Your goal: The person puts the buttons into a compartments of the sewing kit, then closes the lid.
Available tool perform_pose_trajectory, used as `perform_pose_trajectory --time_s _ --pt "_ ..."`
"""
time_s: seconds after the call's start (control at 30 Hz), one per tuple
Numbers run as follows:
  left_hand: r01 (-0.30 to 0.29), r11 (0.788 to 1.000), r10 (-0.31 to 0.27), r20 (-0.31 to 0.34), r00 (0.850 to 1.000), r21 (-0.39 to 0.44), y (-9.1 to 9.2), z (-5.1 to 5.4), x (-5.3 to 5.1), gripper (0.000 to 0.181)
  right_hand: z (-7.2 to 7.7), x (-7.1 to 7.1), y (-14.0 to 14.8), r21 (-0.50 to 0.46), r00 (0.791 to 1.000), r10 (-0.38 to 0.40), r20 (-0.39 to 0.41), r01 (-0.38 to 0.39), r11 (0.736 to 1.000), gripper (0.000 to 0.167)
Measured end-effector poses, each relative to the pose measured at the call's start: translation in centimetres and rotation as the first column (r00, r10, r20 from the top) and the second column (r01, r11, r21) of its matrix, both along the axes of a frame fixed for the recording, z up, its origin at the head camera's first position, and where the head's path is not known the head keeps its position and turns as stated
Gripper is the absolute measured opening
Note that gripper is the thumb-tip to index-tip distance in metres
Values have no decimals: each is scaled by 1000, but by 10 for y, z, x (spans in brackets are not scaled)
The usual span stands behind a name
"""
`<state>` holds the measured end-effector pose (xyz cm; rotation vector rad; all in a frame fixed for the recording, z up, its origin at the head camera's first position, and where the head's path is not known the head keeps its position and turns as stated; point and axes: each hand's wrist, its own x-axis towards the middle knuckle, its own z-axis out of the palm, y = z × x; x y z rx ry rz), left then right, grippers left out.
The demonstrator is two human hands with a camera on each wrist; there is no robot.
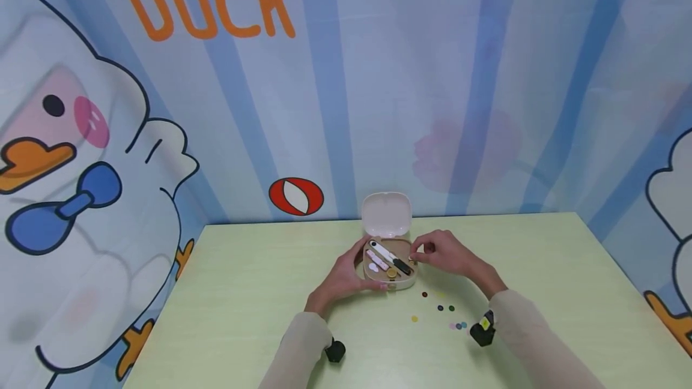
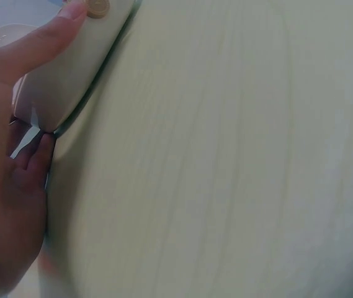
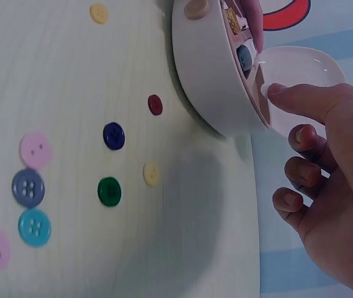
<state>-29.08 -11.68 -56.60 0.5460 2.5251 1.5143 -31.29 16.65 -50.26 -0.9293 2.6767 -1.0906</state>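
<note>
Gripping a pale cream, rounded, plastic-looking case with the left hand, thumb to the front and fingers round the side, probably steadying it on the pale yellow-green, wood-grained bench. Showing a matching glossy lid raised beyond both hands' fingers, presumably giving open access. Apparently pinching a small, whitish, round piece with the right hand, just at the opening's right edge, while bending the other fingers clear of the case. Revealing fully in the head view alone: a slim white-and-black tool, lying inside between both hands' fingers. Distinguishing holes in the loose, coloured, round buttons, nearer the body than the right fingers, only from the right wrist view. Picturing closely from the left wrist view: the round tan knob just beside the left thumb.
</note>
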Motion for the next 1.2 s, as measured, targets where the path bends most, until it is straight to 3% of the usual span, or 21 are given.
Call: perform_pose_trajectory --time_s 0.67,1.03,1.2 --pt "16 1000 -15 -5 1000 24 0 1 0 118 -5 -11 -16 19 1000 17 5 -17 1000 5" --pt "16 1000 -16 0 1000 22 1 2 1 118 -10 -10 -21 60 999 -39 -8 40 997 5" --pt "14 1000 -14 7 1000 16 0 3 1 119 -8 -6 -20 63 996 -67 -51 70 996 7"
